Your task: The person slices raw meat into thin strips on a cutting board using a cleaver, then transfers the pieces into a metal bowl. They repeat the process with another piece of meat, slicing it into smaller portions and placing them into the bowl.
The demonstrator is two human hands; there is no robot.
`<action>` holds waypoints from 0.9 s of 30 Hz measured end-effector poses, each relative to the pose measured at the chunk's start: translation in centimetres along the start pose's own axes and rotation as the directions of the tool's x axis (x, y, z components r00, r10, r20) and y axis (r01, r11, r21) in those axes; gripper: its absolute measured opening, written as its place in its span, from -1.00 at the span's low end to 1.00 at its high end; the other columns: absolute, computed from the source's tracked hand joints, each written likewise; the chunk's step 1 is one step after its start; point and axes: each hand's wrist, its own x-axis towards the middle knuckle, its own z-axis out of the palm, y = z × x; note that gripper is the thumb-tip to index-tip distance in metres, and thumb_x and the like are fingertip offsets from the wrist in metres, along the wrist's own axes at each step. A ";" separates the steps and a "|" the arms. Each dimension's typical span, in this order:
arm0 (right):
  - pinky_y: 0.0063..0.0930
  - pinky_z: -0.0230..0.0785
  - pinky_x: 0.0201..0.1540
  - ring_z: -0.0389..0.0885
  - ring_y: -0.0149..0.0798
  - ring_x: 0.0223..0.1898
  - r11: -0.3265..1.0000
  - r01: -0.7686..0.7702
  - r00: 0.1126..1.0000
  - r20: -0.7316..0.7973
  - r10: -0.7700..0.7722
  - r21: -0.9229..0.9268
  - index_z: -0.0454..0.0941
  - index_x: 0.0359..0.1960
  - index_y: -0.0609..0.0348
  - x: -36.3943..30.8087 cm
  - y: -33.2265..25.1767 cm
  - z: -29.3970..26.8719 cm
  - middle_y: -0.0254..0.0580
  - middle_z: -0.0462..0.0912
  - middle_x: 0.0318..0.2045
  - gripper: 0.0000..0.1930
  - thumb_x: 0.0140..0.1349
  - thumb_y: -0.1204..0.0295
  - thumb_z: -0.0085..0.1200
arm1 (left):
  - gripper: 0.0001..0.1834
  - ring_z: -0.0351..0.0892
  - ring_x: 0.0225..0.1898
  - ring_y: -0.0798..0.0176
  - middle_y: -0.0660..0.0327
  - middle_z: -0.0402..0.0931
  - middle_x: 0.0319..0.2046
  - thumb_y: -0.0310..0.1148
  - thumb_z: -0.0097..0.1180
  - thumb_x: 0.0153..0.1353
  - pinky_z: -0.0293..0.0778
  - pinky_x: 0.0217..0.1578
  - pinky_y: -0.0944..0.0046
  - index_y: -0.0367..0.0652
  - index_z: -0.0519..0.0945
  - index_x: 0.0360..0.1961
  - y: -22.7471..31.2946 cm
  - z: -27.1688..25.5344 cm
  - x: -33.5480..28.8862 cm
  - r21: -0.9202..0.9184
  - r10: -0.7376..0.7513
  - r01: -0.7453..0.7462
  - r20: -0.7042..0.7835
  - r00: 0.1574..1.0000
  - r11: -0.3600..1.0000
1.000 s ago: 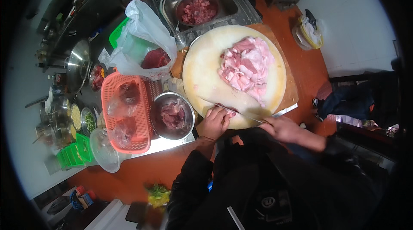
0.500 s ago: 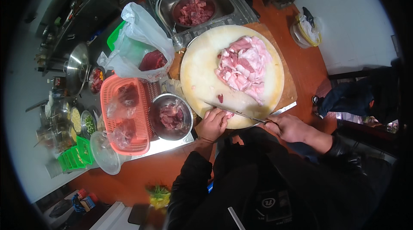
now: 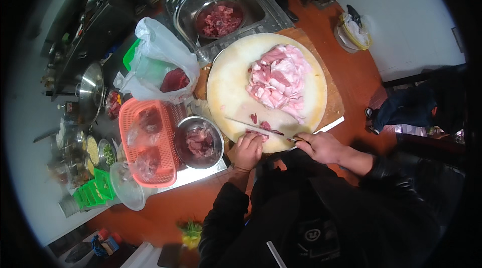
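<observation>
1. One left hand [image 3: 247, 151] bends its fingers by the small meat [image 3: 264, 138], low middle; can't tell how tightly. Best keep tips tucked.
2. Knife [image 3: 261, 129] slants above the board [image 3: 223, 85]; slice slowly.
3. Right hand [image 3: 320, 147] wraps snugly round the knife.

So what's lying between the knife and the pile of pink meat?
In the head view, a few small dark-red meat pieces lie on the round chopping board, between the knife and the meat pile.
</observation>
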 end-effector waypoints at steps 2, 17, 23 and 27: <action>-0.01 0.53 -0.04 0.67 0.24 -0.11 0.999 0.026 0.999 0.022 -0.025 -0.033 0.54 0.20 0.04 -1.4 -1.5 -2.0 0.11 0.72 -0.19 -0.57 0.54 0.03 -0.08 | -0.77 0.61 -0.10 0.05 0.22 0.65 -0.15 -0.49 0.30 0.09 0.55 -0.03 0.08 -0.07 0.72 -0.19 -0.5 0.2 -0.1 0.005 -0.016 0.016 0.007 1.000 1.000; -0.06 0.52 0.01 0.67 0.20 -0.06 0.989 0.041 0.998 -0.050 -0.035 0.141 0.55 0.17 0.08 3.0 -0.3 3.4 0.09 0.71 -0.09 -0.57 0.54 0.05 -0.07 | -0.83 0.60 -0.14 0.12 0.31 0.64 -0.19 -0.43 0.36 0.11 0.54 -0.09 0.14 0.01 0.73 -0.24 0.2 -0.9 -0.2 0.081 -0.054 0.050 0.043 0.998 0.995; 0.00 0.54 -0.03 0.69 0.22 -0.11 0.999 0.008 1.000 0.029 -0.007 -0.037 0.55 0.19 0.01 -1.9 -3.2 -1.8 0.07 0.73 -0.14 -0.59 0.54 0.05 -0.07 | -0.88 0.62 -0.16 0.12 0.28 0.65 -0.21 -0.42 0.36 0.17 0.54 -0.11 0.17 -0.04 0.73 -0.24 -0.3 -0.5 -0.2 0.051 0.011 -0.009 -0.029 1.000 0.999; 0.02 0.52 -0.01 0.67 0.25 -0.09 0.997 0.067 0.998 -0.016 -0.066 0.035 0.54 0.19 0.05 -0.3 -5.5 -1.8 0.12 0.71 -0.12 -0.60 0.54 0.09 -0.07 | -0.89 0.63 -0.20 0.10 0.27 0.66 -0.25 -0.43 0.35 0.16 0.55 -0.12 0.15 -0.04 0.72 -0.27 -0.5 -0.6 -0.1 0.049 -0.012 0.010 0.029 1.000 0.999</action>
